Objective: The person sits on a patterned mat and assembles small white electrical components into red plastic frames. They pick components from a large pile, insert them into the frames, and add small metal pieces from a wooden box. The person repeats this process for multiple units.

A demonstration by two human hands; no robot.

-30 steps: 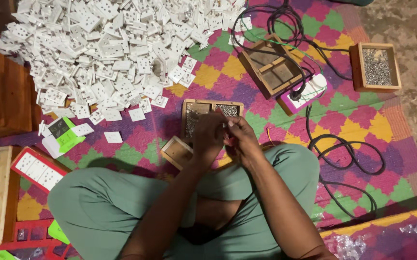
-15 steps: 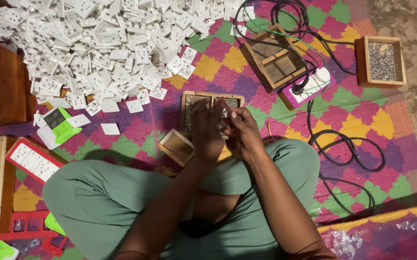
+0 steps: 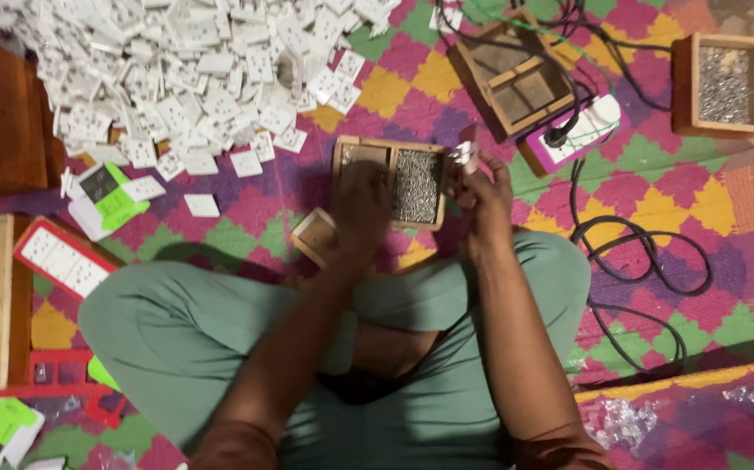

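Left hand (image 3: 361, 202) rests over the wooden tray (image 3: 392, 181) of small metal parts on the patterned mat (image 3: 656, 200); its fingers' state cannot be told. Right hand (image 3: 484, 187), beside the tray, has fingers pinching a small white socket piece (image 3: 464, 155).

This looks like a home workshop set up on the floor. A bright woven mat (image 3: 656, 200) carries a heap of white socket plates (image 3: 177, 78), wooden boxes of small metal parts (image 3: 721, 83) and cables (image 3: 638, 261).
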